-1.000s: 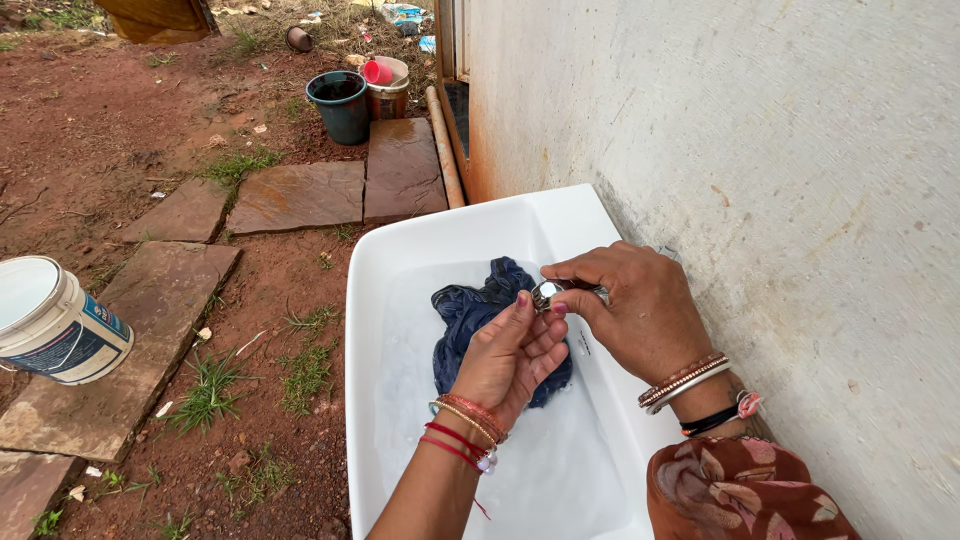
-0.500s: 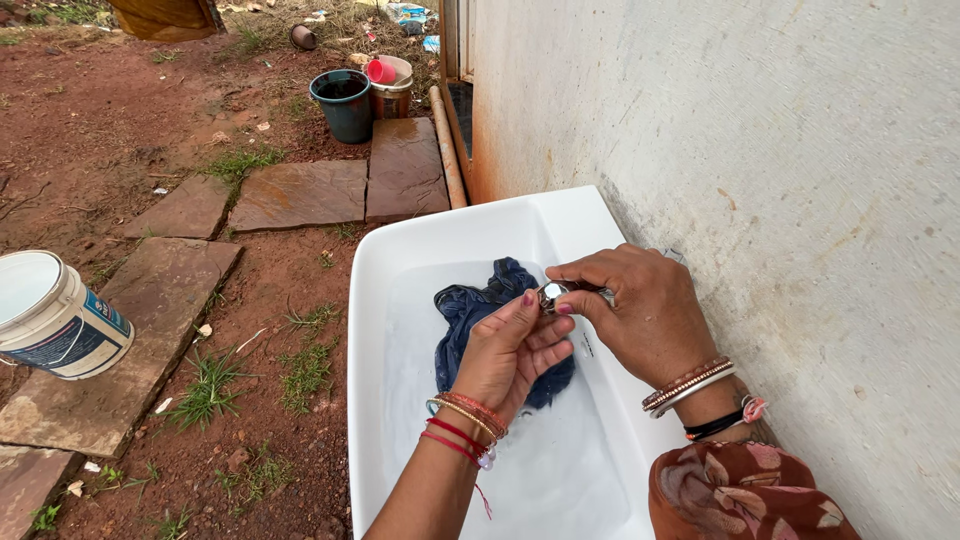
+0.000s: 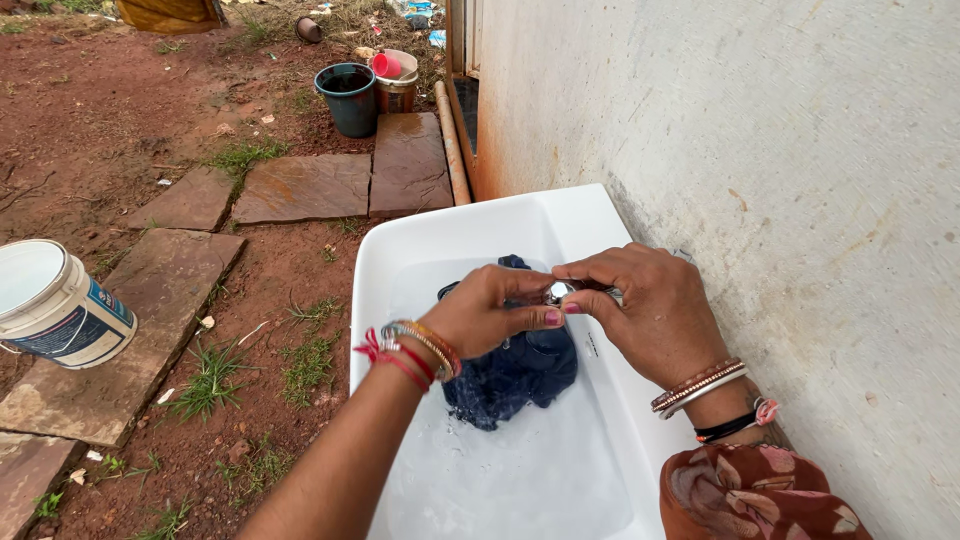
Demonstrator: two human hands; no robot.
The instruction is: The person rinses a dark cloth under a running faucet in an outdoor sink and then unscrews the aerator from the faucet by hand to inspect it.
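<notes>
A white rectangular basin (image 3: 420,235) holds soapy water and a dark blue cloth (image 3: 515,375) lying wet in it. Above the cloth a small shiny metal tap (image 3: 559,292) sticks out from the wall side. My right hand (image 3: 640,310) pinches the tap between thumb and fingers. My left hand (image 3: 485,315) is turned palm down beside it, fingertips touching the tap's end, over the cloth. Both wrists carry bangles and red threads.
A grey plastered wall (image 3: 760,150) runs along the right. A white paint bucket (image 3: 50,305) stands on stone slabs (image 3: 300,185) at the left. A dark green bucket (image 3: 350,95) and a smaller pail with a pink cup (image 3: 392,75) stand farther back on red earth.
My left hand has turned from palm up under the tap to palm down, fingertips at the tap's end. The right hand stays on the tap. The view shifted slightly.
</notes>
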